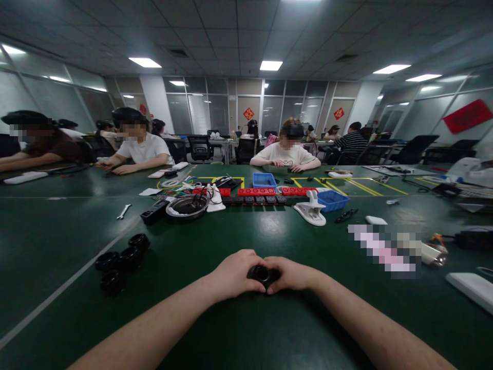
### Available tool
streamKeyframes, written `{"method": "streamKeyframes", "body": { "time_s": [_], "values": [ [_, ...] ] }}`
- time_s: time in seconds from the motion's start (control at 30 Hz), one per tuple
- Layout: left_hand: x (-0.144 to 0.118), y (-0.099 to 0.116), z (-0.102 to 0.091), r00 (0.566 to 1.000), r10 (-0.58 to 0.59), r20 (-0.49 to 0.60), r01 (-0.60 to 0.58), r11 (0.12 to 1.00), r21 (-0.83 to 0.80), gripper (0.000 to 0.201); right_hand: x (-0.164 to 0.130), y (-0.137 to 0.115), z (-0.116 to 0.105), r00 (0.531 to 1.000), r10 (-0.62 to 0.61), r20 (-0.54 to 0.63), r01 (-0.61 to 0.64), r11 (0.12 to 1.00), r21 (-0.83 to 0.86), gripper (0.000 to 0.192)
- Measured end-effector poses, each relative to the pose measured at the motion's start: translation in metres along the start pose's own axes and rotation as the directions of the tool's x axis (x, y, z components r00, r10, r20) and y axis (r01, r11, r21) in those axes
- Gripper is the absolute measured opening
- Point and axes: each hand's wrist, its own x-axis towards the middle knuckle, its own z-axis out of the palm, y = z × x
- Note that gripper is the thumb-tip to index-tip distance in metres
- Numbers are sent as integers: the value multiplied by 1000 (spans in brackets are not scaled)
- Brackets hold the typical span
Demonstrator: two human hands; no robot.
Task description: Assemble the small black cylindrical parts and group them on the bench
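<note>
Between both hands, low over the green tabletop, is a black round part [263, 274] with a hollow centre; its exact kind is unclear. My left hand [239, 272] curls around its left side, thumb at the near edge. From the right, my right hand [288, 274] closes on the same part, and the two hands' fingertips nearly meet. Fingers hide most of its sides. To the left on the table sit several glossy black round parts [131, 258], grouped close together and similarly hollow-looking.
A wrench [124, 211] lies at the left. Further back are a round metal-rimmed dish [187, 206], red power strips [254, 191], a white clip stand [311, 208] and a blue bin [333, 200]. A person [285, 151] sits across the green table [185, 329].
</note>
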Motion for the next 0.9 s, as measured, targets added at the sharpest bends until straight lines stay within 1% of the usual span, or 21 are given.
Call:
{"method": "streamKeyframes", "body": {
  "time_s": [0.13,0.23,0.3,0.4,0.47,0.5,0.53,0.6,0.67,0.73,0.8,0.83,0.9],
  "values": [
    [-1,1,5,997,-62,-49,62,998,0,41,1,5,4,997,48,-56,-48,999,-9,39],
    [-2,5,12,986,-118,-114,122,992,34,40,2,7,14,976,133,-174,-148,986,-72,43],
    [-2,8,16,972,-168,-165,182,980,77,38,4,5,25,938,179,-296,-238,955,-176,45],
    [-1,11,20,945,-231,-232,267,954,137,37,8,-4,40,858,171,-485,-384,841,-382,41],
    [0,12,21,938,-240,-250,285,945,162,37,9,-11,46,823,144,-549,-446,762,-469,39],
    [0,12,20,938,-237,-252,283,944,169,37,9,-13,47,818,132,-560,-456,743,-490,39],
    [0,12,20,941,-228,-250,275,946,171,37,8,-14,46,823,123,-554,-446,744,-498,42],
    [-1,10,17,951,-206,-232,247,955,166,36,6,-14,40,864,103,-494,-370,794,-483,49],
    [-1,7,13,963,-180,-200,212,966,149,35,3,-10,30,920,81,-383,-253,870,-424,53],
    [-2,3,8,981,-128,-144,146,981,127,36,0,-5,20,963,65,-262,-152,931,-331,49],
    [-2,-1,3,996,-48,-72,55,994,99,38,-1,-1,13,982,50,-180,-95,964,-248,42],
    [-2,-2,1,999,-8,-41,11,996,86,39,-2,0,11,987,44,-156,-79,971,-225,41],
    [-2,-5,-2,999,44,-6,-43,997,68,40,-2,1,10,989,38,-146,-70,973,-221,42]
  ]
}}
